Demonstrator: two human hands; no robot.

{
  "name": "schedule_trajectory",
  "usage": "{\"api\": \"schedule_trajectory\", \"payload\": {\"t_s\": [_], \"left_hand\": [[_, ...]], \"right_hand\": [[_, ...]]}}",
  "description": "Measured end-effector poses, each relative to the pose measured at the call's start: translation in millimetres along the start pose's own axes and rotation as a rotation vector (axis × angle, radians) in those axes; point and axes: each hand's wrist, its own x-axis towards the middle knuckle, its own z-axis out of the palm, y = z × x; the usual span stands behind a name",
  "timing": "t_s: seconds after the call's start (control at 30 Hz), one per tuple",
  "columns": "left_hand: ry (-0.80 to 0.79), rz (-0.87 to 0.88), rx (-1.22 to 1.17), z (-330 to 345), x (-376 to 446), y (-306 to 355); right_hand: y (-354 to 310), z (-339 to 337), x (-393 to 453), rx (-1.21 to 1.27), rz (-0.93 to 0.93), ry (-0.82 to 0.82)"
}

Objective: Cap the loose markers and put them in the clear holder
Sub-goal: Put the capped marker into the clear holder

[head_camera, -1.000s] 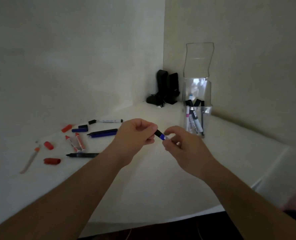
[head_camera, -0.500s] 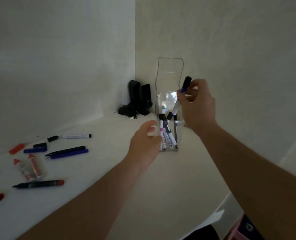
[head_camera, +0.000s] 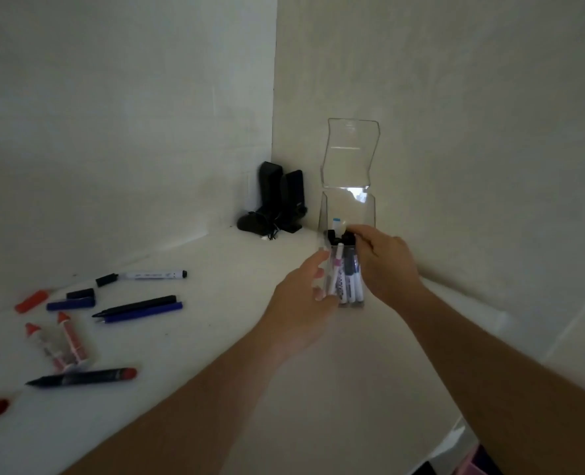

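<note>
- Several capped markers (head_camera: 347, 279) are seen standing upright inside the clear holder (head_camera: 347, 214), whose hinged lid (head_camera: 350, 152) is raised against the wall.
- The right hand (head_camera: 385, 265) is curled at the holder's rim, fingers pinched on the black cap of a marker (head_camera: 350, 240) set among the others.
- The left hand (head_camera: 301, 303) is held loosely open against the holder's near side, grasping nothing.
- Loose markers are left on the white table (head_camera: 215, 303): a white marker (head_camera: 147, 275), a black and blue pair (head_camera: 137, 308), and a black marker with a red end (head_camera: 82, 377).
- Red caps (head_camera: 30, 301) are scattered nearby.
- Two black speakers (head_camera: 281, 197) are seen in the corner.
</note>
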Motion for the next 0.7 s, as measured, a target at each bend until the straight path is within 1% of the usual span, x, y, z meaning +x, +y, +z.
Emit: {"api": "schedule_trajectory", "payload": {"t_s": [0.13,0.23,0.33,0.43,0.6,0.63,0.67,0.7], "left_hand": [[0.007,0.029,0.010,-42,-16,-15],[0.026,0.050,0.055,-77,-31,-27],[0.077,0.052,0.090,-112,-46,-39],[0.134,0.026,0.102,-145,-61,-54],[0.254,-0.020,0.176,-196,-83,-84],[0.279,-0.041,0.191,-207,-86,-91],[0.297,-0.063,0.209,-217,-87,-98],[0.313,-0.087,0.228,-228,-87,-104]], "right_hand": [[-20,10,-3,0.006,-0.013,-0.046],[-49,26,-2,-0.006,-0.037,-0.099],[-88,50,-3,0.031,-0.107,-0.147],[-120,75,-3,-0.014,-0.182,-0.173],[-140,83,-5,-0.035,-0.151,-0.248],[-143,78,-9,-0.037,-0.145,-0.220],[-147,74,-14,-0.040,-0.156,-0.123],[-152,70,-21,-0.034,-0.204,0.029]]}}
